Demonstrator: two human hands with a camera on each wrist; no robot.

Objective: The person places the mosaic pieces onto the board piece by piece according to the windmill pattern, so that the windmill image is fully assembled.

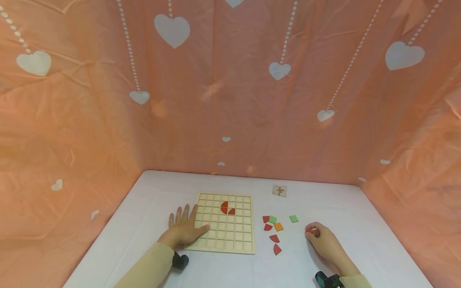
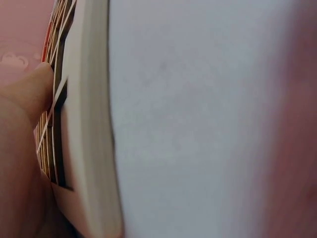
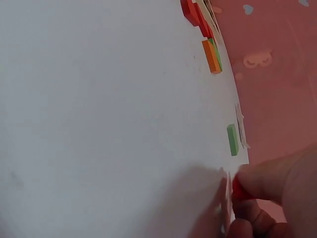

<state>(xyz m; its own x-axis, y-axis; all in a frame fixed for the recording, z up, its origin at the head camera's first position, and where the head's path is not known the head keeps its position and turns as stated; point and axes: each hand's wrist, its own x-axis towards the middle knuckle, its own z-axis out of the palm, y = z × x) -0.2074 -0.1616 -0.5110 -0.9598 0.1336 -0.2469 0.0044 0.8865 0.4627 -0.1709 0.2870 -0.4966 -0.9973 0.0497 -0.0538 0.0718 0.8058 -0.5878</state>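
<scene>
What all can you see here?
Table: one, white, below
Board: one, cream, on table
Placed pieces: two or three, red, on board
Loose pieces: four, red, right of board
Green squares: two, right of board
Orange square: one, right of board
Card: one, beige, beyond loose pieces
Curtain: seemingly one, orange, white hearts, behind table
Gadgets: two, black, beside sleeves
Sleeves: two, beige, lower view
Left hand: one, on board's edge
Right hand: one, holding red piece

Cream board (image 1: 229, 237) with a square grid; red quarter-round pieces (image 1: 277, 249), green squares (image 1: 293, 219), one orange square (image 1: 279, 227); white surface (image 1: 162, 188); pinkish-orange backdrop (image 1: 234, 100) patterned with pale hearts (image 1: 172, 31).
</scene>
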